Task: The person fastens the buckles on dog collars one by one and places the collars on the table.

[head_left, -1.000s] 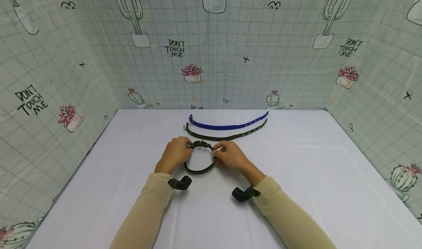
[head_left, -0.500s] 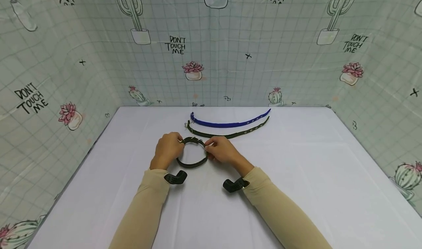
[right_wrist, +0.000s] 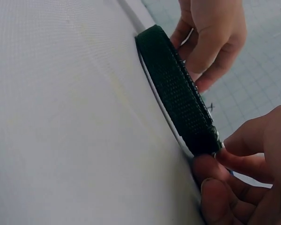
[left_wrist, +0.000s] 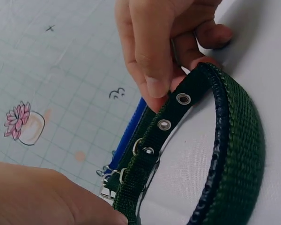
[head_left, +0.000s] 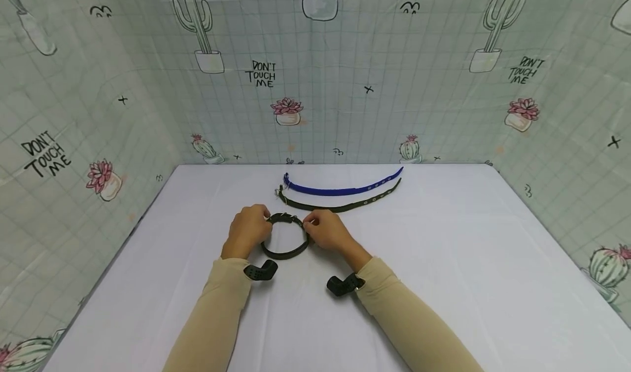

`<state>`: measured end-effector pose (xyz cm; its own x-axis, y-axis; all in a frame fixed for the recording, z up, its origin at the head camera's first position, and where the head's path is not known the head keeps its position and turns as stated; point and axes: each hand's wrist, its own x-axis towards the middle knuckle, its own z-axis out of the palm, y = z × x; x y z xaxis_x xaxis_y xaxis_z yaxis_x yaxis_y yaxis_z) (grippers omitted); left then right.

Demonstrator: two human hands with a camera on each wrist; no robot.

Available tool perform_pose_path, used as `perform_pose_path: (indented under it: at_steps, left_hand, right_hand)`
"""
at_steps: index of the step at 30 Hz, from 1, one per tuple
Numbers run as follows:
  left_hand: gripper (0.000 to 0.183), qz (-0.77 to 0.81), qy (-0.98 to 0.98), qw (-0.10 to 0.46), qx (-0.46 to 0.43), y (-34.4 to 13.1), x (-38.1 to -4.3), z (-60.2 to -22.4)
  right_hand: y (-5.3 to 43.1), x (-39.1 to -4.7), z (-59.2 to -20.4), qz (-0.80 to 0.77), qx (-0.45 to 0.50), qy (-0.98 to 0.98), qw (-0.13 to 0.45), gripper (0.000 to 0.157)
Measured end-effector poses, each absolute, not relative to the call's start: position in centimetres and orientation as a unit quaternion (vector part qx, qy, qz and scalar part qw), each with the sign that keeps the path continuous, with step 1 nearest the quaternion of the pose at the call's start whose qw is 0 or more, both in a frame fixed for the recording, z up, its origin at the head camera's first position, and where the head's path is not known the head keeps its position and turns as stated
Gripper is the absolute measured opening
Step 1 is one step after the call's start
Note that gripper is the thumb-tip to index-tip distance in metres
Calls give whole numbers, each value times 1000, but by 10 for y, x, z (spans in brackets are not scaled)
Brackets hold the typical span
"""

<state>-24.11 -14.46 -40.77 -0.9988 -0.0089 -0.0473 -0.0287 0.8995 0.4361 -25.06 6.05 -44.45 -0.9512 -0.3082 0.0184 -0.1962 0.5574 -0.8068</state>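
A dark green woven collar, closed into a ring, stands on its edge on the white table between both hands. Its far side carries metal eyelets and a D-ring, which show in the left wrist view. My left hand pinches the ring's far left side. At its far right side, my right hand pinches the strap between thumb and fingers; the right wrist view shows these fingers at the band. Beyond the ring lie a second green collar and a blue collar, both stretched out flat.
The white cloth-covered table spreads to both sides of the arms. A printed sheet with cactus drawings rises behind it and along both sides. A black wrist camera sits on each forearm.
Both hands and the green ring collar between them have shifted a little to the left. The two flat collars have stayed in place on the table.
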Motion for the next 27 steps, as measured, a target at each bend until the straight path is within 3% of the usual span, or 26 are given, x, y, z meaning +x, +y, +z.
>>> perform_pose_path:
  at_steps: [3,11,27]
  left_hand:
    - [29,206,978,11,-3,-144,-237,-410]
    - [32,148,985,-82,29,-133,-238,-409]
    - [19,179,968,-152,91,-101,-250,-410]
  right_hand:
    - [62,-248,-446,-459,-137,875,71,17]
    - [81,-249,-442,-471,-118,872,62,19]
    - [147,-262,-435,-447,-63,892,28,24]
